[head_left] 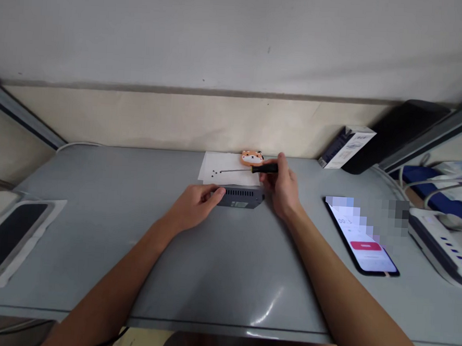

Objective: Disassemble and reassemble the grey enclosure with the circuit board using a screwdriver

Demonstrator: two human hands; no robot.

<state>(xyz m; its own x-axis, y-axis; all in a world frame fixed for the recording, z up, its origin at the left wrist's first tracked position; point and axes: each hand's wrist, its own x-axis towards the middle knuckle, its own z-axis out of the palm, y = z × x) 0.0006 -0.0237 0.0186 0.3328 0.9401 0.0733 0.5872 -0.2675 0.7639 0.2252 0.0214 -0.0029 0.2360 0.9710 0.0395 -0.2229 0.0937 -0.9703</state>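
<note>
My left hand grips the left end of a dark grey box-shaped device with a row of vent slots and a pale label on the side facing me. In my right hand is a screwdriver with a black handle, its thin shaft pointing left. The shaft's tip lies over white paper, beside several tiny dark screws. Behind the screwdriver, an orange bear-faced object rests at the paper's far edge. My right fingers partly hide the paper's right side.
To the right lies a lit phone, with a white power strip beyond it. A small box and a black cylindrical object lean at the back right. A dark flat device lies at the left. A wall closes off the back.
</note>
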